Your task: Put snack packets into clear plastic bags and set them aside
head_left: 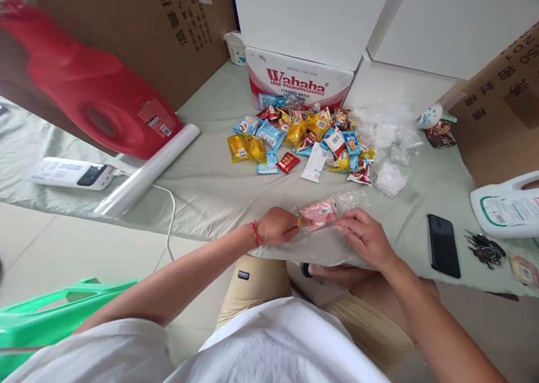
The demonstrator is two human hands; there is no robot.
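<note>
A clear plastic bag with a pink packet (318, 213) inside lies at the front of the cloth-covered table, between my hands. My left hand (278, 226), with a red string on the wrist, is closed on the bag's left end. At the right, my right hand (365, 234) pinches the bag's edge between thumb and fingers. Beyond them is a heap of small snack packets (296, 130) in yellow, blue, red and white. Crumpled clear plastic bags (389, 127) lie right of the heap.
A red jug (101, 91), a plastic roll (147, 172) and a white power bank (73, 173) with a cable are at left. A Wahaha carton (298, 80) stands behind. Right are a phone (444, 246), keys (485, 250) and a white bottle (507, 206). A green stool (63, 315) is lower left.
</note>
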